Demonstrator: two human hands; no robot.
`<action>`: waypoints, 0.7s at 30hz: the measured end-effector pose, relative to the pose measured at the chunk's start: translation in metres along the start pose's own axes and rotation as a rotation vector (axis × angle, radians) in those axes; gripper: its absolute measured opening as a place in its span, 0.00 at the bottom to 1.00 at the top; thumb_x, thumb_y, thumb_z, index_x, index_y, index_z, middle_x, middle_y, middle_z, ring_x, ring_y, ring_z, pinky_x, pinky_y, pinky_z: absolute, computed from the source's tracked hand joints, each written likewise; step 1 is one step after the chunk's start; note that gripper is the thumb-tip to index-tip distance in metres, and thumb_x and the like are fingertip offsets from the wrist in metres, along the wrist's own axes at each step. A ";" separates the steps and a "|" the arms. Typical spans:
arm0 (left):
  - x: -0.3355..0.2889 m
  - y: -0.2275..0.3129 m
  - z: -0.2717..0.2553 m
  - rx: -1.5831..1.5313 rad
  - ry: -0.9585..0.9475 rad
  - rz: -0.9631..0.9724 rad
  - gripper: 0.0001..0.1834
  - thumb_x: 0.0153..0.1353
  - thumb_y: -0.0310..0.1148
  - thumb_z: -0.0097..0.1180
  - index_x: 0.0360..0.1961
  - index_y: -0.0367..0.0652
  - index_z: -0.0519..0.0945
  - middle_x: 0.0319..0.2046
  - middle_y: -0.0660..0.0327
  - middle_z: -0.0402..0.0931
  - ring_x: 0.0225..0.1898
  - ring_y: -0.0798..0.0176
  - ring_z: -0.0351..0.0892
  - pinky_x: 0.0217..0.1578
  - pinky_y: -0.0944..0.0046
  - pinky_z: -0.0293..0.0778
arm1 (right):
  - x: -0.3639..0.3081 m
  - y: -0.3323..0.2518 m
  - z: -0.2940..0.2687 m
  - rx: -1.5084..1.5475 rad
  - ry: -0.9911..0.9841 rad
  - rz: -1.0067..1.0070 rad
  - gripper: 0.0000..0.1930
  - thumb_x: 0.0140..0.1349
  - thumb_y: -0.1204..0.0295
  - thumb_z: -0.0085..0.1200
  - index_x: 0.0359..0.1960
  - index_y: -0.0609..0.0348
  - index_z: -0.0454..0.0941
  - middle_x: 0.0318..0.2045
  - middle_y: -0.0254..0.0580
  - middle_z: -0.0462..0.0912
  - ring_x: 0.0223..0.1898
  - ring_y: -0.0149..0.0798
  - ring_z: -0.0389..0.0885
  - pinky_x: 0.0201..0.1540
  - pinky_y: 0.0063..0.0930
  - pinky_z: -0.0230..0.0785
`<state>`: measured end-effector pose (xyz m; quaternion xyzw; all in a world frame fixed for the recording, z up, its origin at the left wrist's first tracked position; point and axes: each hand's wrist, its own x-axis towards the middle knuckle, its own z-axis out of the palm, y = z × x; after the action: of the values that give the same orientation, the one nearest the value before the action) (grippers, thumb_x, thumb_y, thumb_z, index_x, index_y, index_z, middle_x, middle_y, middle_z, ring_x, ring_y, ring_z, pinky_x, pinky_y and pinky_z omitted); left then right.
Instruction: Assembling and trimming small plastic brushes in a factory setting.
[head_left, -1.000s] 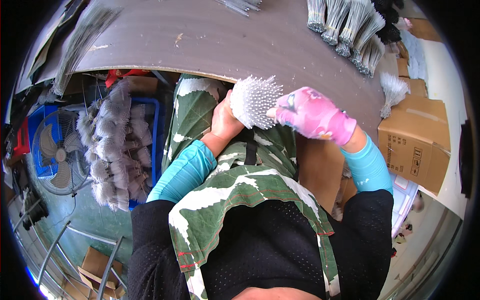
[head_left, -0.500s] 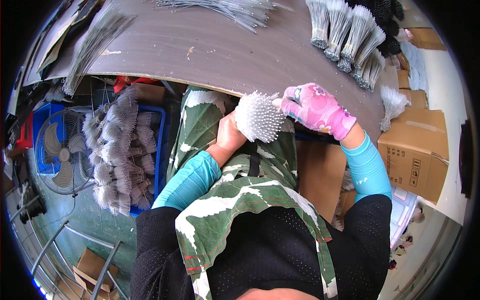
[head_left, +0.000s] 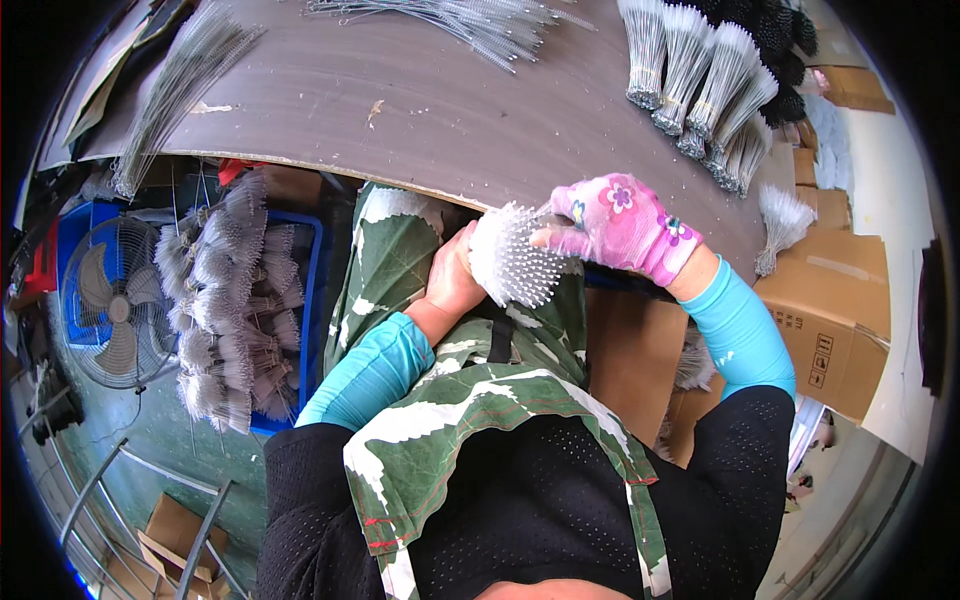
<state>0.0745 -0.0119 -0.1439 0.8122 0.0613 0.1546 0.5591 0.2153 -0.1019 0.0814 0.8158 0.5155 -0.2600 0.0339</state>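
Note:
A round bundle of thin wire brushes with white bristle tips (head_left: 520,262) is held over my lap, its tips facing up. My bare left hand (head_left: 455,275) is wrapped around the bundle's left side, and its fingers are partly hidden behind the brushes. My right hand (head_left: 620,225), in a pink flowered glove, reaches in from the right. Its thumb and fingertips are closed together over the right edge of the tips. Whatever lies between those fingertips is too small to make out.
Loose wire brushes (head_left: 205,75) lie on the brown table (head_left: 330,110), with tied bundles (head_left: 720,75) at its far right. Below left stand a fan (head_left: 118,308) and a blue crate (head_left: 318,300) heaped with brushes. Cardboard boxes (head_left: 835,300) stand at right.
My right hand has shifted slightly left and down, its fingertips now over the bundle's tips. My left hand still holds the bundle. The whole view has shifted a little.

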 end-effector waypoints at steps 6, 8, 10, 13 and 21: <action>-0.002 -0.001 -0.001 -0.024 0.020 0.030 0.19 0.47 0.32 0.60 0.42 0.41 0.73 0.33 0.49 0.75 0.37 0.42 0.75 0.38 0.51 0.72 | 0.004 0.027 0.020 0.548 -0.048 -0.023 0.21 0.58 0.52 0.55 0.37 0.60 0.78 0.18 0.43 0.76 0.22 0.36 0.75 0.26 0.30 0.67; 0.001 0.001 -0.002 -0.017 -0.001 0.019 0.18 0.47 0.32 0.60 0.41 0.41 0.73 0.33 0.49 0.75 0.37 0.42 0.75 0.37 0.51 0.73 | 0.000 0.039 0.028 0.949 -0.023 -0.026 0.22 0.57 0.51 0.55 0.37 0.59 0.78 0.19 0.39 0.76 0.22 0.31 0.73 0.24 0.24 0.65; 0.000 0.002 -0.002 -0.005 -0.023 -0.002 0.18 0.47 0.31 0.60 0.40 0.41 0.73 0.33 0.49 0.75 0.37 0.42 0.75 0.37 0.52 0.73 | -0.007 0.057 0.019 1.410 -0.197 0.057 0.24 0.56 0.48 0.56 0.37 0.60 0.76 0.26 0.34 0.78 0.21 0.22 0.67 0.21 0.10 0.58; 0.000 -0.002 -0.002 0.003 -0.021 0.045 0.18 0.47 0.31 0.60 0.40 0.42 0.72 0.32 0.49 0.75 0.36 0.42 0.75 0.37 0.52 0.73 | -0.016 0.048 0.007 1.372 -0.322 0.208 0.25 0.57 0.49 0.56 0.36 0.63 0.75 0.26 0.33 0.78 0.21 0.21 0.68 0.21 0.11 0.60; 0.001 0.000 -0.003 0.023 -0.019 0.051 0.19 0.46 0.32 0.61 0.40 0.40 0.72 0.32 0.49 0.75 0.37 0.42 0.75 0.36 0.52 0.73 | -0.013 0.011 -0.001 0.839 -0.215 0.403 0.23 0.62 0.52 0.50 0.29 0.66 0.78 0.19 0.34 0.76 0.18 0.25 0.71 0.24 0.24 0.66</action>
<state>0.0749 -0.0090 -0.1423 0.8212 0.0372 0.1604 0.5463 0.2211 -0.1175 0.0859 0.8113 0.1912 -0.5169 -0.1954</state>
